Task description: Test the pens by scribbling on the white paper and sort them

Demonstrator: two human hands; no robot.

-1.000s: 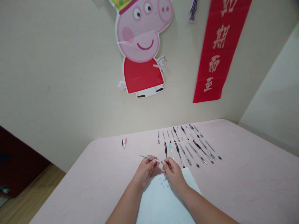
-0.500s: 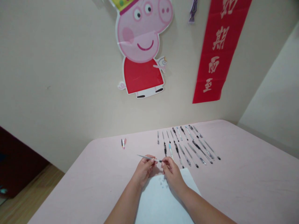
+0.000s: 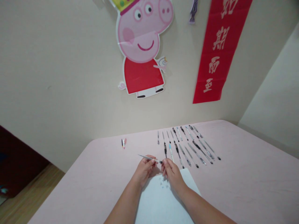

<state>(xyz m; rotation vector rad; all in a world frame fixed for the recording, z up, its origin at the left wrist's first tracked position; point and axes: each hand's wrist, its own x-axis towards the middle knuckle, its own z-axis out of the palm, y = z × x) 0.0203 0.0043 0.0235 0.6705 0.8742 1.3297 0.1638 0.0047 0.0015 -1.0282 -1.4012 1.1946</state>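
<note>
A slim clear pen (image 3: 147, 157) with a dark end is held above the top edge of a white sheet of paper (image 3: 161, 205). My left hand (image 3: 145, 169) closes on its middle, the thin grey end pointing up and left. At the dark end, the fingers of my right hand (image 3: 172, 172) are pinched together; whether a small part sits between them is hidden. Below my right fingers, several small grey marks or bits (image 3: 164, 183) show on the paper. Just beyond my right hand lies a black-capped pen (image 3: 165, 150) beside a pen with a light blue top (image 3: 170, 151).
Several pens (image 3: 196, 152) lie in two slanted rows on the pink tabletop (image 3: 93, 174), toward the back right. A few small stick-like items (image 3: 123, 143) are at the back left. Behind the table stands a wall with a pig cutout (image 3: 142, 74) and a red banner (image 3: 213, 65).
My right fingers have shifted slightly and curled at the dark end of the pen. My left hand and the pen have hardly moved.
</note>
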